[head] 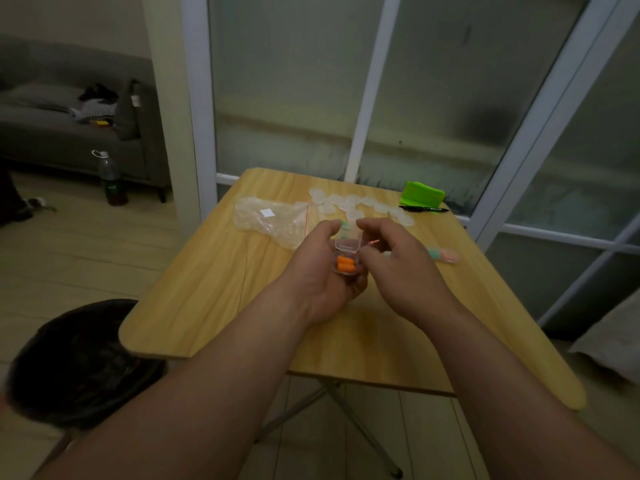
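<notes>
Left hand (320, 275) grips clear case (347, 252) above wooden table (207, 306) by glass doors (287, 98).

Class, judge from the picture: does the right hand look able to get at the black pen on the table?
Probably yes: the black pen lies uncovered beyond the right hand, with only flat clear pieces between. That hand pinches the clear case, so it must let go first.

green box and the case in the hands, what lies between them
Head view: a black pen and scattered clear plastic pieces lie between the green box and the held case.
</notes>
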Tool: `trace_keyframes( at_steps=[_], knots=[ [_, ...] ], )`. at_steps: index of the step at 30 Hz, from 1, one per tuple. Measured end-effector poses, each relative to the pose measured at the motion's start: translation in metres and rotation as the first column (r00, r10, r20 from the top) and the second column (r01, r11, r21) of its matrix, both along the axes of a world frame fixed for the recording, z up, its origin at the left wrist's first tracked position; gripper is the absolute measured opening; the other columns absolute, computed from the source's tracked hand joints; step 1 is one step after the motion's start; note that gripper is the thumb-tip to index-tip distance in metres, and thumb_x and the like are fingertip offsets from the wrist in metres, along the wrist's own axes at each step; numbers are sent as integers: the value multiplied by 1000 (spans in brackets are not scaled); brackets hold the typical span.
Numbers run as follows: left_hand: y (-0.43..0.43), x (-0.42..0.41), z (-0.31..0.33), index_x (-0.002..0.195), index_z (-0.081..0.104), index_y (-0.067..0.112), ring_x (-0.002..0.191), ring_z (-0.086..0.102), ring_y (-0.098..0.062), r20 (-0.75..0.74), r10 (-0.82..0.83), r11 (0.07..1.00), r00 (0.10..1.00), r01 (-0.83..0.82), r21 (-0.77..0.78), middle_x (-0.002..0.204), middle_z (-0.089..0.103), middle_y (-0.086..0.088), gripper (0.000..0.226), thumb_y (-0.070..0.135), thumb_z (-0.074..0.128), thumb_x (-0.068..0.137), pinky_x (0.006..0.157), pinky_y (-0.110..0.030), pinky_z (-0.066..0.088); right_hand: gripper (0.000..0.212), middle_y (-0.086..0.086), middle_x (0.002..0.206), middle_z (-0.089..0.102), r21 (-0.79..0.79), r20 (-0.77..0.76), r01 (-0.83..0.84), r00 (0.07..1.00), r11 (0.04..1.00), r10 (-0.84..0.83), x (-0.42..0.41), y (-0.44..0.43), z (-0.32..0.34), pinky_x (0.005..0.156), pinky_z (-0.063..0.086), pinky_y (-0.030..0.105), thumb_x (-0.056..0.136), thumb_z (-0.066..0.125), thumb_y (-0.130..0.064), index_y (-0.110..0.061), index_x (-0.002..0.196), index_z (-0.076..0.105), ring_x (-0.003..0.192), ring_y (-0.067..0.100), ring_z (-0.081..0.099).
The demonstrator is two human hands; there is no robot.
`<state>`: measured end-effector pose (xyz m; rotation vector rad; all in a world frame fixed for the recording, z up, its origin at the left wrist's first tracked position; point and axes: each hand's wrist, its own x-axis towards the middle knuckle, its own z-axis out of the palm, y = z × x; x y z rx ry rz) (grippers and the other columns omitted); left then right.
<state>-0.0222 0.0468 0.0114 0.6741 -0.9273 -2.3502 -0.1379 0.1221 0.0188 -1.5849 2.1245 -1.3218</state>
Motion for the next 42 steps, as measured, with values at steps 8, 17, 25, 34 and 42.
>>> trace_keyframes(
  at_steps=[8,17,25,34,42],
  knots=[
    [-7,10,2,139,60,1,89,69,-24,-15,17,998,1000,-16,67,117,73,-18,74,62,38,104,95,-37,48,19,-19,120,63,-27,-138,-96,986,995,92,7,8,0,93,46,17,100,70,-40,-36,118,74,115,-4,56],
    [2,10,8,133,56,-1,70,61,-18,-56,-41,998,998,43,42,84,63,-12,52,41,41,106,69,-31,54,23,-17,111,68,12,-211,-117,970,993,117,11,12,-4,88,53,34,94,77,-35,-36,112,62,108,4,61],
    [6,8,2,135,59,-9,106,65,-26,31,-57,989,998,61,-131,118,66,-21,41,-2,44,97,76,-27,62,76,-20,128,64,5,-63,-152,986,988,152,-2,17,-6,79,50,4,96,79,-25,-35,158,37,103,-14,64],
    [8,-2,-2,113,63,-5,90,71,-30,15,41,983,999,-38,-177,112,64,-31,26,-14,43,100,69,-31,65,69,-14,141,59,83,-180,-63,981,995,78,-10,17,-15,87,44,5,92,78,-37,-33,153,47,114,-5,59],
    [17,-19,-2,127,61,-10,85,74,-28,43,79,964,996,-66,-258,104,69,-28,34,-15,42,99,76,-33,66,38,-11,113,59,8,-347,67,936,998,-60,-20,24,-19,87,53,31,91,73,-43,-39,128,65,105,6,57]
  ],
)
